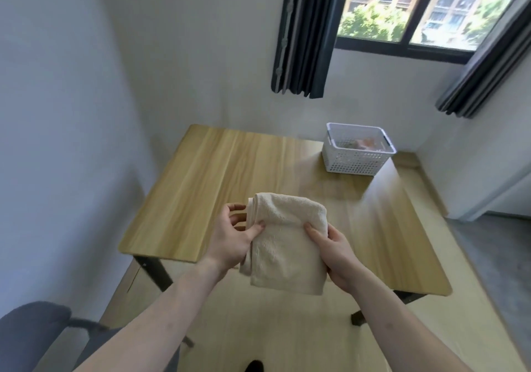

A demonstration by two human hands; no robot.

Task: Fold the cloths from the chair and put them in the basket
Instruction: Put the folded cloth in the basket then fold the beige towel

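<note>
Both the left hand (pixel 234 235) and right hand (pixel 334 249) pinch a folded cream cloth (pixel 287 242) above the table (pixel 218 170), the basket (pixel 359 149), already holding something, awaiting it.

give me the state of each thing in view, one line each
cream cloth: folded, held up over the table by both hands
left hand: thumb pinching the cloth's left edge
right hand: thumb on top, gripping the cloth's right edge
white basket: upright on the table's far right corner, something pinkish inside
table: standing, wood top
chair: lower left, seat only partly visible
curtains: drawn open, window uncovered
</note>
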